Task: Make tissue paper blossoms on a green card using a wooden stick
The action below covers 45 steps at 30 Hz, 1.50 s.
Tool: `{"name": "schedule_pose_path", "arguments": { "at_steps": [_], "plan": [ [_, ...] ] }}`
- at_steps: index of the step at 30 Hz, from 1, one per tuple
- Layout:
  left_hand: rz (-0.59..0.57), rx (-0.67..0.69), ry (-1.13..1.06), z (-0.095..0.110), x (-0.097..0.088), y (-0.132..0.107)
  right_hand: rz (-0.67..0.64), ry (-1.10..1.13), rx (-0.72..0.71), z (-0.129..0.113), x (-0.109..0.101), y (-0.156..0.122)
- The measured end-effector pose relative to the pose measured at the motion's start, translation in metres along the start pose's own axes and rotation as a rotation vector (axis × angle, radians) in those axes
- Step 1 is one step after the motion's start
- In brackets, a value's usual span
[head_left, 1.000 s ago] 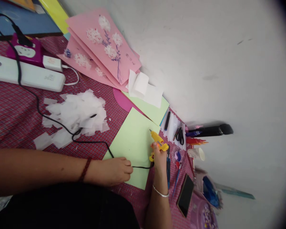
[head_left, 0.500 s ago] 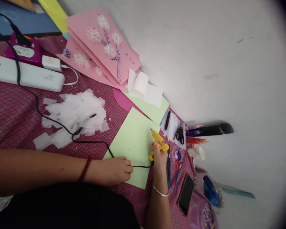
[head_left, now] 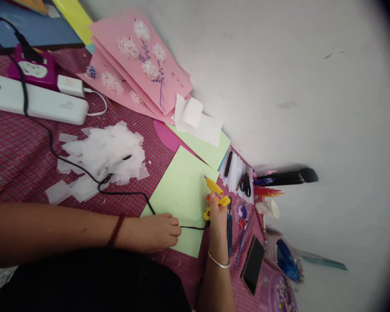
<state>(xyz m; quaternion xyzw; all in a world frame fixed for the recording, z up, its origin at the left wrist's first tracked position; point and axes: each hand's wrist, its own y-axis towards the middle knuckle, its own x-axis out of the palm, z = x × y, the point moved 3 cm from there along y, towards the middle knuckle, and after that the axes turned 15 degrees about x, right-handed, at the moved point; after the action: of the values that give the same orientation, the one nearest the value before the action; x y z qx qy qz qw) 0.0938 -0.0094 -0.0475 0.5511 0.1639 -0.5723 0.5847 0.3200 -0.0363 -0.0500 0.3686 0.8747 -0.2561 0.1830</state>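
My right hand is closed round the grip of a yellow glue gun, whose nozzle points up and left over a light green sheet of paper. My left hand rests with fingers curled on the near edge of that sheet. Its fingertips touch the gun's black cord, which runs left across the red checked cloth. A dark red bracelet sits on my left wrist and a silver bangle on my right.
A heap of white tissue pieces lies left of the green sheet. Pink cards with tissue flowers lean on the white wall. A white power strip and a purple socket sit far left. Scissors, pens, a paper cup and a phone crowd the right.
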Motion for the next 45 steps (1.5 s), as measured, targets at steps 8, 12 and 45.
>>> {"name": "schedule_pose_path", "arguments": {
  "at_steps": [8,12,45],
  "plan": [
    [-0.013,0.003,-0.014,0.000,0.000,0.000,0.057,0.084,0.051,0.008,0.002,0.007],
    [-0.011,0.002,-0.005,0.000,0.001,-0.001,0.028,0.047,0.026,0.004,0.003,0.007],
    [0.019,0.026,-0.005,-0.001,0.000,0.000,0.025,0.031,0.009,0.009,0.002,0.006]
  ]
}}
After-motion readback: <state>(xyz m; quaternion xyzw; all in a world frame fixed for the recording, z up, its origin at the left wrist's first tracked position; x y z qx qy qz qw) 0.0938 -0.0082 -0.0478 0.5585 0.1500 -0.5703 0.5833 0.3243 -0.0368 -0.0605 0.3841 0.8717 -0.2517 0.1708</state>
